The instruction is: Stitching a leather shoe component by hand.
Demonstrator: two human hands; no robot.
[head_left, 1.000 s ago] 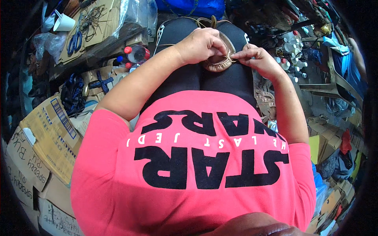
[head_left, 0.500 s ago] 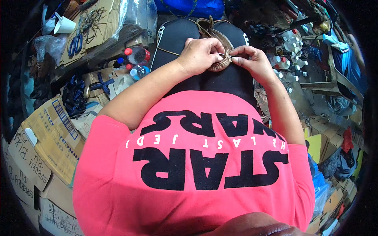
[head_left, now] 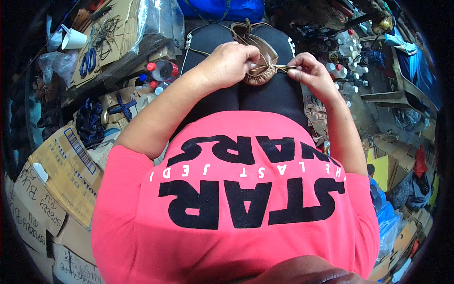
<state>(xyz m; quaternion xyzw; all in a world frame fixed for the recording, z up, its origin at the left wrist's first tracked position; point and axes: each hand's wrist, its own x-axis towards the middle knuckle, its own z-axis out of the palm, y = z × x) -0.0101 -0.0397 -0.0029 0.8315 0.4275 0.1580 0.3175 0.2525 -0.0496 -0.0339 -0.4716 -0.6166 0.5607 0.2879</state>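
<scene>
A brown leather moccasin-style shoe upper [head_left: 258, 78] with a gathered toe seam rests on my black-clad thighs. My left hand [head_left: 228, 65] is at its left side, fingers closed in a pinch on a thin lace that runs to the seam. To the right of the shoe, my right hand [head_left: 313, 75] pinches tan lace ends [head_left: 285, 67] that come out of the same point on the seam. The lace is stretched sideways between the two hands. The left fingertips are partly hidden behind the hand.
At the upper left, blue-handled scissors [head_left: 88, 62] lie on cardboard near a white cup [head_left: 74, 39]. Bottles with red caps [head_left: 163, 70] stand beside my left leg. More plastic bottles [head_left: 349, 49] are at the right. Cardboard boxes [head_left: 64, 173] fill the lower left.
My hands have moved apart, the right one away to the right and the left one slightly left. More of the lace now shows, drawn out on both sides of the seam.
</scene>
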